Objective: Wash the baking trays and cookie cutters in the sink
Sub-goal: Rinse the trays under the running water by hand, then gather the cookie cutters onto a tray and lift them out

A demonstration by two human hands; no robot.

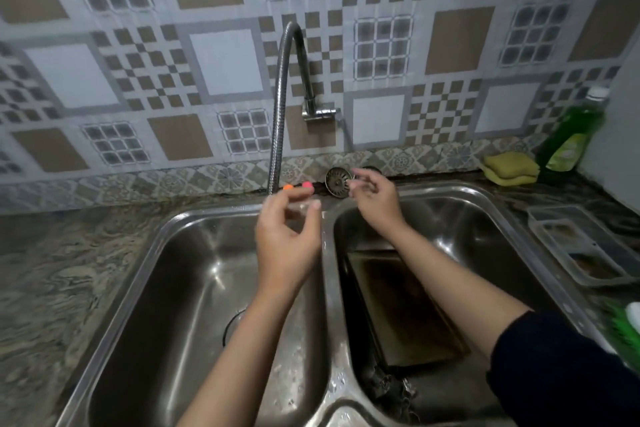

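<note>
My left hand [285,239] hovers over the divider of the double sink [327,274], fingers loosely curled and apart with nothing between them, just below the end of the flexible tap [278,107]. My right hand [374,199] reaches toward one o'clock, fingers spread and empty, beside a strainer plug [337,180] at the back rim. A baking tray [403,308] lies in the right basin, with metal cookie cutters [393,390] at its six o'clock end.

Two bare forearms, left hand [284,246] ringless, right arm in dark sleeve [561,367] — pushed up past the wrist
</note>
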